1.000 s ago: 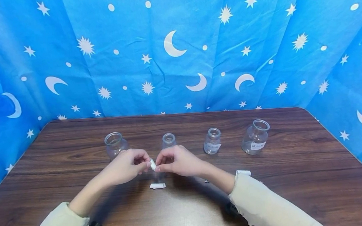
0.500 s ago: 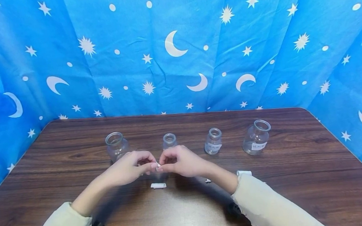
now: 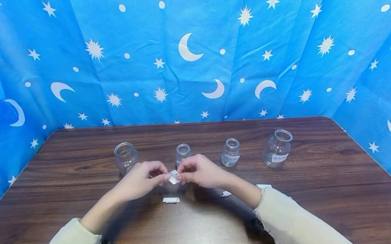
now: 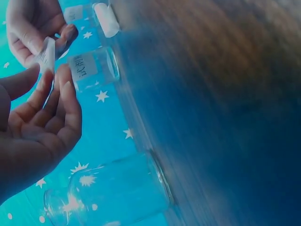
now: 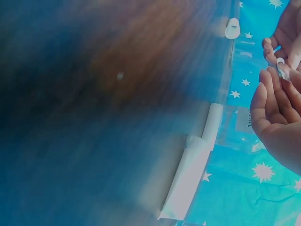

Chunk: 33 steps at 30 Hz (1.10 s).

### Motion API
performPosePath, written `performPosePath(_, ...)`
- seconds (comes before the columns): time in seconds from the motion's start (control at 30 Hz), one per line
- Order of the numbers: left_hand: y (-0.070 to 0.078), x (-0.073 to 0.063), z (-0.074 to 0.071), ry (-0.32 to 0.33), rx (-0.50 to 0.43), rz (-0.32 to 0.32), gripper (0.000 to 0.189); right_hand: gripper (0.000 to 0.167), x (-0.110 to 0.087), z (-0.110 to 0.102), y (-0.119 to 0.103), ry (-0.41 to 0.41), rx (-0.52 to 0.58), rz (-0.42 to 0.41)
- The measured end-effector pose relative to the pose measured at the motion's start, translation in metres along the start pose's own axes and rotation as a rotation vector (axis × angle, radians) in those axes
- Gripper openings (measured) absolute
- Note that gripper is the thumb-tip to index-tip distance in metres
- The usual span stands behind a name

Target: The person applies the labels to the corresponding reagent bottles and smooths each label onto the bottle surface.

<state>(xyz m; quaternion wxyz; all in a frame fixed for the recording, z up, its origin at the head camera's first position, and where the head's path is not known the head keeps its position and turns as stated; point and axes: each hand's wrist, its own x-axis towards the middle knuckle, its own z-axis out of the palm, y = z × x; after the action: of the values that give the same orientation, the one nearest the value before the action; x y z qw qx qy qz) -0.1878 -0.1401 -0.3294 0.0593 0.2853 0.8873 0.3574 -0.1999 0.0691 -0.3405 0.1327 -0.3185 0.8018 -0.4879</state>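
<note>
Between both hands, a small white slip of paper is spread out in front of a small glass jar. My left hand pinches its left edge between thumb and fingers. On the opposite edge my right hand pinches with thumb and index finger. In the left wrist view the slip is seen nearly edge-on, with faint marks on it. A large glass jar stands behind the left hand, which partly covers it.
Right of the hands stand a small labelled jar and a large labelled jar. A white paper roll lies in front of the hands. More white rolls lie by the right forearm. A blue patterned cloth hangs behind the table.
The white paper was a narrow roll between the fingertips and is now opened out flat. My right hand has moved slightly right, away from the left hand.
</note>
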Motion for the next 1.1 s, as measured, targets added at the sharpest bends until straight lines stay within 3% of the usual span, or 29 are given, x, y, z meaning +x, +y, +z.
performPosePath(0.23,-0.003,-0.001,0.002,0.110,0.000,-0.057,0.013,0.008,0.000,0.002,-0.003,0.004,0.033,-0.016)
performPosePath(0.43,-0.003,-0.003,0.002,0.127,-0.064,-0.127,0.018,0.008,0.001,0.003,-0.002,0.015,0.069,-0.044)
performPosePath(0.67,-0.006,-0.007,0.001,0.124,-0.103,-0.070,0.005,0.008,0.004,0.007,-0.002,0.040,0.075,-0.046)
performPosePath(0.93,-0.004,-0.018,-0.006,0.197,0.004,-0.097,0.007,0.005,0.015,0.015,-0.006,0.161,-0.030,0.007)
performPosePath(1.1,-0.002,-0.026,-0.013,0.235,0.057,-0.123,0.006,0.005,0.024,0.022,-0.010,0.194,-0.072,0.013)
